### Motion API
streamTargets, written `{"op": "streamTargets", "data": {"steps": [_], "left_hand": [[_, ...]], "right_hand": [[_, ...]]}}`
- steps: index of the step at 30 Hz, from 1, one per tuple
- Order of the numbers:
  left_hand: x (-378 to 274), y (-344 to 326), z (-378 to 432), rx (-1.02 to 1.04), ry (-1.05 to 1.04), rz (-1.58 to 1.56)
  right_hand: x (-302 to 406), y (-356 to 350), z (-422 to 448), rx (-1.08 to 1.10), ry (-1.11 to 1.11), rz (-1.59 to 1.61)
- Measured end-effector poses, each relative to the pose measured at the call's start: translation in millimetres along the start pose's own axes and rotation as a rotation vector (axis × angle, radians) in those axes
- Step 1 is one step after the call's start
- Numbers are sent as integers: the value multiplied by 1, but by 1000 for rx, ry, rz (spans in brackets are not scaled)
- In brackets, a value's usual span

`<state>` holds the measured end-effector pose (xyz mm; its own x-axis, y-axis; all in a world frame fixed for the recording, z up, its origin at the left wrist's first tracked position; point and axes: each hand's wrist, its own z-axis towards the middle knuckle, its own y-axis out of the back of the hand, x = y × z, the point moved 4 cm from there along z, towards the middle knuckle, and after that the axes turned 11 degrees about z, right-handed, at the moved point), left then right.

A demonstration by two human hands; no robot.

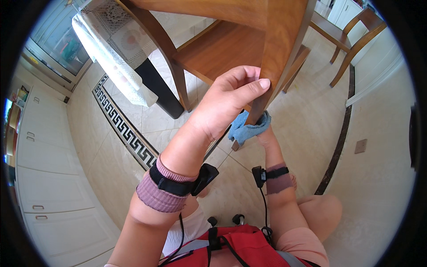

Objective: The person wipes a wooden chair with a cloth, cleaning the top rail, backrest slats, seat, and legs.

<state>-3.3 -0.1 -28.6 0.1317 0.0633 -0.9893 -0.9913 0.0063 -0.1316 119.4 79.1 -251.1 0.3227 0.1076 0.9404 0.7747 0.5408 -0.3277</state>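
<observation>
My left hand grips the rear upright of a brown wooden chair, its thumb on the near face and its fingers behind the edge. Lower down, my right hand holds a blue cloth wrapped around the chair's leg. The cloth and the leg hide most of this hand. The foot of the leg shows just below the cloth. The chair's wooden seat lies beyond the upright.
A table with a lace cloth and a dark leg stands at upper left. Another wooden chair is at upper right, near the wall. White cabinets line the left side. Wheeled casters are close to me.
</observation>
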Motion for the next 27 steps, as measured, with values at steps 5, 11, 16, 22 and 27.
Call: {"op": "streamTargets", "data": {"steps": [5,11,16,22,27], "left_hand": [[5,3,2,22,-15,11],[7,2,6,37,16,84],[11,-4,10,62,19,89],[14,7,2,1,18,119],[10,2,4,36,2,87]], "right_hand": [[-41,17,5,129,-87,28],[-161,38,-23,60,-319,171],[-225,52,-42,-20,-235,-103],[-229,14,-53,-279,-101,-70],[-244,21,-45,-309,-70,-322]]}}
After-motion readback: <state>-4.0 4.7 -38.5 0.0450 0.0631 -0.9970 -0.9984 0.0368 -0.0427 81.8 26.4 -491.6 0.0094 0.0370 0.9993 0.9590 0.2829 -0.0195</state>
